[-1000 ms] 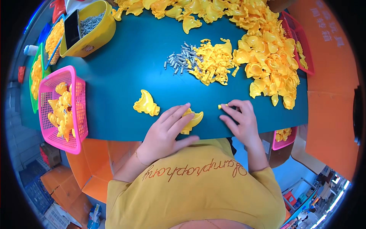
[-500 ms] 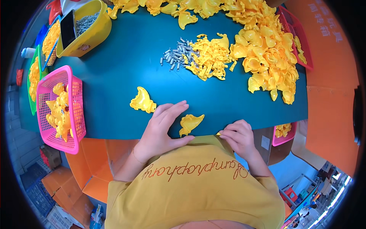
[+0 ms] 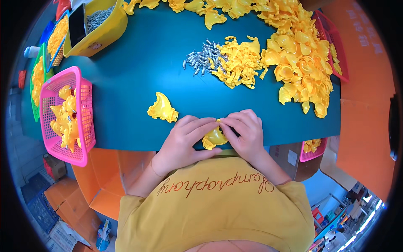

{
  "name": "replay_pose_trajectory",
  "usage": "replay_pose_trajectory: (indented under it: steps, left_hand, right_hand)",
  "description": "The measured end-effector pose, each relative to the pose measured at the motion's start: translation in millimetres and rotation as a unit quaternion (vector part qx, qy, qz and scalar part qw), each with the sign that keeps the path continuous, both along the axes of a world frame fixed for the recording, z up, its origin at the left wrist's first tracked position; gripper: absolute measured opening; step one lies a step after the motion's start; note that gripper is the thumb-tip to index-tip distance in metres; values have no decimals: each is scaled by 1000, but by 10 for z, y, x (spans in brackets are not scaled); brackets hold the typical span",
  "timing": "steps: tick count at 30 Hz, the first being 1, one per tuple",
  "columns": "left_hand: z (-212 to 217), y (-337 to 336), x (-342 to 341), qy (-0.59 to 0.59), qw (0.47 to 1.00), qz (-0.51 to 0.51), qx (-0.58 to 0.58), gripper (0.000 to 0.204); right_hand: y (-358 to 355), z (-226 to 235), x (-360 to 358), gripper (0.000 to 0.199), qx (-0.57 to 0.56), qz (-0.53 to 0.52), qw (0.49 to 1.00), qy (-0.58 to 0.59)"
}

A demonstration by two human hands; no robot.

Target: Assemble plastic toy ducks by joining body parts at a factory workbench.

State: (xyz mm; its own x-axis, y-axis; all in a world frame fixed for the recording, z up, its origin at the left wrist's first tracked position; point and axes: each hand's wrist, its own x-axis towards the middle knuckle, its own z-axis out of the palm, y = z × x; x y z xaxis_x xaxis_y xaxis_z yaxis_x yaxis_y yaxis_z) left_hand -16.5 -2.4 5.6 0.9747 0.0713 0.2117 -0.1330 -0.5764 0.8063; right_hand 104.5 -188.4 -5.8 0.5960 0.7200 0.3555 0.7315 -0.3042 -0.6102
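Near the table's front edge lies a curved yellow plastic shell (image 3: pixel 214 139), partly covered by my fingers. My left hand (image 3: pixel 187 137) is curled about its left side, fingertips at its top and thumb below. From the right, my right hand (image 3: pixel 245 133) pinches at the shell's top edge, beside the left fingertips. The small yellow piece in that pinch is mostly hidden. Another yellow shell half (image 3: pixel 163 108) lies hollow side up, beyond my left hand. Farther off are a pile of small yellow pieces (image 3: pixel 241 61) and a heap of small metal springs (image 3: pixel 203 56).
A large heap of yellow shells (image 3: pixel 300 59) covers the table's right and far side. At the left stand a pink basket (image 3: pixel 87 122) with assembled yellow parts and a yellow tub (image 3: pixel 111 35) of metal parts, a phone (image 3: pixel 77 25) leaning on it. Orange boxes (image 3: pixel 111 176) stand below.
My right hand has moved up and left from the table edge to the shell, carrying the small yellow piece. My left fingers have come down from above the shell to its top edge.
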Motion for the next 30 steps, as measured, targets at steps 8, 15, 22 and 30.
replay_pose_trajectory:
  steps: [8,15,22,30]
  left_hand:
    - [-138,-60,-29,-20,998,37,37,36]
    - [-173,-84,-60,-49,994,53,79,25]
    - [-134,-98,-61,-29,996,50,63,23]
    - [-173,-92,-42,-43,995,54,72,28]
  right_hand:
    - [-91,76,-100,14,12,-18,997,75]
    - [-34,78,-92,14,11,-34,997,73]
    - [10,127,-87,16,-40,-18,998,44]
    - [-250,225,-89,46,-176,80,980,-54]
